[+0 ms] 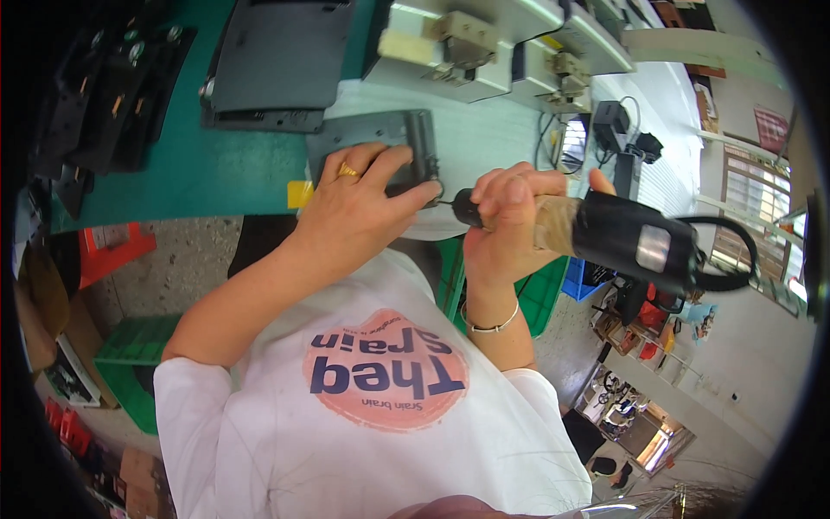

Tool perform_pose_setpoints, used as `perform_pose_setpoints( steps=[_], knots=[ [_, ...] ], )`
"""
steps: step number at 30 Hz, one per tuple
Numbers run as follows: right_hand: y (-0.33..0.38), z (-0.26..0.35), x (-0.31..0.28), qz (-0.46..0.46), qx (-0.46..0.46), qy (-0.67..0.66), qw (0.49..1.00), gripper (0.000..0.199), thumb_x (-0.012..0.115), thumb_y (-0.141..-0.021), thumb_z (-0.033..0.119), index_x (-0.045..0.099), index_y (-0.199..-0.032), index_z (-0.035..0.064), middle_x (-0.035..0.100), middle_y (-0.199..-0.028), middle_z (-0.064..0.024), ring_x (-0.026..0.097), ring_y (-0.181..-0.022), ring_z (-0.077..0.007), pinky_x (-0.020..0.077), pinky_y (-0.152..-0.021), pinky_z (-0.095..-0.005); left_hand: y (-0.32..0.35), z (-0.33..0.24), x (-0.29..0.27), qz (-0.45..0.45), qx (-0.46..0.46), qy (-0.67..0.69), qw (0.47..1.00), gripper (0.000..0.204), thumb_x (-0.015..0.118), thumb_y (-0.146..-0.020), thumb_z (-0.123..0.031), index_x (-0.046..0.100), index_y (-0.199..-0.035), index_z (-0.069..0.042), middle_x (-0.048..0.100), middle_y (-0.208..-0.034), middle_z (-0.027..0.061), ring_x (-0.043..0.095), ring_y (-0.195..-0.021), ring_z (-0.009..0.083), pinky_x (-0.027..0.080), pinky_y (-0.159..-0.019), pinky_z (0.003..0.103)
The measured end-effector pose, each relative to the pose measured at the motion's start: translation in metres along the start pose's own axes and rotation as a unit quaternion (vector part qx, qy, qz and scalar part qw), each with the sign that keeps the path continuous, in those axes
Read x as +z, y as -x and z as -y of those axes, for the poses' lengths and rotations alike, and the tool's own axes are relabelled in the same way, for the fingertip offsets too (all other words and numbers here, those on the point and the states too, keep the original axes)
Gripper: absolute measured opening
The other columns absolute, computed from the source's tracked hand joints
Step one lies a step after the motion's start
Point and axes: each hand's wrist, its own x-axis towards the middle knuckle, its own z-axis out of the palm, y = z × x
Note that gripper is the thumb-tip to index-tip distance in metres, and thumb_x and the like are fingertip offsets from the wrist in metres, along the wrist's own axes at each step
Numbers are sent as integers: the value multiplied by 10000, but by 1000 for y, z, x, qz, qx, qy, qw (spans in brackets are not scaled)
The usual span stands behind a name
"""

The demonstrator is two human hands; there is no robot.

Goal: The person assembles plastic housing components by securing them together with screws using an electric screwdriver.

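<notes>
My left hand (pixel 367 186) presses on a dark grey metal panel (pixel 363 130) lying on the pale covered part of the bench. Its fingers curl over the panel and the thumb is at the right edge. In my right hand (pixel 514 212) is an electric screwdriver (pixel 631 238), held sideways, its body black with a tan wrapped middle and a cord loop at the far right end. The screwdriver's thin bit points left, close beside my left thumb at the panel's edge. Whether the bit touches a screw cannot be made out.
More dark flat panels (pixel 281 56) are stacked behind on the green bench mat (pixel 199 169). Dark metal parts (pixel 117 99) stand at the left. White machine housings (pixel 467 52) line the back. A black adapter (pixel 611 123) with cables sits at the right. Green crates (pixel 138 346) are below.
</notes>
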Motion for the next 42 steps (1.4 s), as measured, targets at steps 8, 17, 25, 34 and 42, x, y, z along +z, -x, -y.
perform_pose_setpoints(
  steps=[8, 17, 25, 34, 42],
  knots=[
    [-60, 4, -41, -95, -121, -76, 985, 657, 605, -841, -65, 255, -1383, 58, 520, -677, -58, 513, -538, -140, 503, -524, -321, -2, -6, -9, 2, 18, -22, 1000, 456, 786, -702, -184, 670, -1142, -212, 509, -1257, 90, 465, -1173, 307, 332, -966, 480],
    [-137, 0, -60, -131, -189, -63, 971, 699, 587, -855, -66, 230, -1441, 63, 556, -716, -60, 525, -548, -131, 516, -553, -320, -9, -14, 1, 2, 12, -16, 1000, 468, 783, -715, -160, 658, -1164, -202, 508, -1239, 97, 467, -1177, 296, 336, -960, 472],
    [-145, -18, -53, -102, -165, -72, 978, 699, 618, -863, -42, 244, -1441, 78, 582, -731, -62, 560, -565, -135, 539, -581, -332, -11, -15, 0, 4, 17, -30, 999, 472, 786, -714, -161, 656, -1165, -215, 518, -1205, 92, 482, -1163, 281, 342, -955, 459],
    [-150, -26, -55, -87, -156, -72, 981, 684, 628, -865, -42, 252, -1426, 70, 580, -732, -64, 567, -557, -142, 529, -575, -326, -11, -14, 0, 4, 19, -30, 999, 473, 781, -720, -157, 653, -1171, -216, 519, -1204, 95, 483, -1162, 280, 341, -953, 458],
    [-152, -25, -59, 33, -119, -45, 991, 690, 643, -839, -72, 276, -1414, 40, 597, -758, -59, 585, -589, -124, 527, -594, -303, -10, -14, -2, 14, 13, -15, 1000, 491, 779, -716, -145, 643, -1184, -199, 513, -1227, 104, 477, -1179, 293, 341, -964, 461]
  ],
)
